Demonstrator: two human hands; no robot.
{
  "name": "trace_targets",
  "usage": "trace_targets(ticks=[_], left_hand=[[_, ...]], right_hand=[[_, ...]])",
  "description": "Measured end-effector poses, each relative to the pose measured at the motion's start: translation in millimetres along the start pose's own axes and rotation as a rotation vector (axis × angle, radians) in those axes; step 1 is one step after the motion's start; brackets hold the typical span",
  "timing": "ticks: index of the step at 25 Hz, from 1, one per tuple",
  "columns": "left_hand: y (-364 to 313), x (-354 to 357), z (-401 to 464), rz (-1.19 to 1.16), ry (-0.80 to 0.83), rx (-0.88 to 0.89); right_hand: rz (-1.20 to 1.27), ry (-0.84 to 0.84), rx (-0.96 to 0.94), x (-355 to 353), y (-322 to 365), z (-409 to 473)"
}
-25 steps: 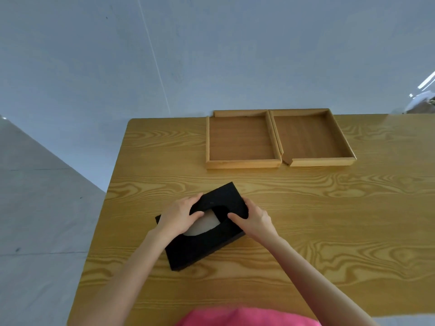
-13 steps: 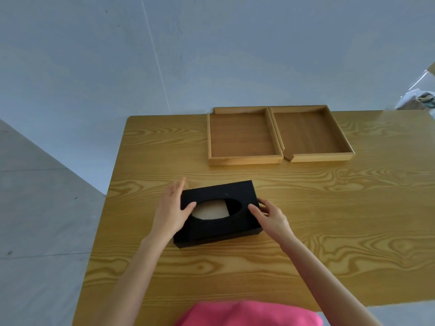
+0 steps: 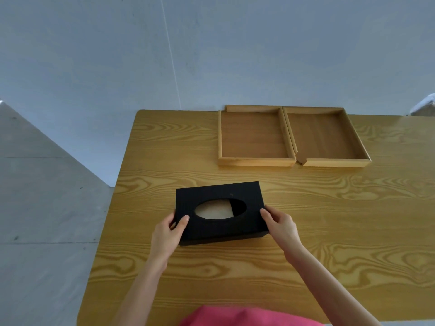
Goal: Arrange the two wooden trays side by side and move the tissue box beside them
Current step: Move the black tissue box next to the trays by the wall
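A black tissue box (image 3: 211,194) with an oval opening showing pale tissue lies on the wooden table (image 3: 329,220), left of centre. My left hand (image 3: 168,231) grips its left end, thumb on top. My right hand (image 3: 280,225) grips its right end. Two shallow wooden trays stand side by side at the far edge: the left tray (image 3: 255,137) and the right tray (image 3: 326,137), their inner walls touching. The box lies in front of the left tray, a gap apart.
The table's left edge (image 3: 113,208) runs close to the box, with grey floor beyond. A blue-grey wall stands behind the trays. Bare tabletop stretches to the right. My pink clothing (image 3: 247,317) shows at the bottom.
The box has turned from a diagonal lie to roughly square with the table edge. Both hands have shifted from its top to its two ends.
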State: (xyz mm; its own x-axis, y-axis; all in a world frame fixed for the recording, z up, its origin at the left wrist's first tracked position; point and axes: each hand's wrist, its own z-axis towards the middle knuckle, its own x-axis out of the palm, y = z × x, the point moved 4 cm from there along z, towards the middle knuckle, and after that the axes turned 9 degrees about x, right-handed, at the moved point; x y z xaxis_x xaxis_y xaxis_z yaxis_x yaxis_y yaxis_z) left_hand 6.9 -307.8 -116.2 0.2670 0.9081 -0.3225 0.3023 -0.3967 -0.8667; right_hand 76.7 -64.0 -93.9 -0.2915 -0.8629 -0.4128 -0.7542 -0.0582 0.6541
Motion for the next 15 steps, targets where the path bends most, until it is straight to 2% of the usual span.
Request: trace_targets(ticks=[3, 11, 15], left_hand=[[-6.6, -21.9, 15.6, 0.024, -0.039, 0.0], [-54.6, -77.2, 82.9, -0.006, -0.208, 0.137], [-59.4, -89.2, 120.4, 0.018, -0.248, 0.135]], right_hand=[[-0.006, 0.053, -0.03, 12.8, 23.2, 3.2], [-0.028, 0.227, -0.119, 57.9, 105.0, 31.6], [-0.098, 0.267, -0.143, 83.0, 134.3, 52.7]])
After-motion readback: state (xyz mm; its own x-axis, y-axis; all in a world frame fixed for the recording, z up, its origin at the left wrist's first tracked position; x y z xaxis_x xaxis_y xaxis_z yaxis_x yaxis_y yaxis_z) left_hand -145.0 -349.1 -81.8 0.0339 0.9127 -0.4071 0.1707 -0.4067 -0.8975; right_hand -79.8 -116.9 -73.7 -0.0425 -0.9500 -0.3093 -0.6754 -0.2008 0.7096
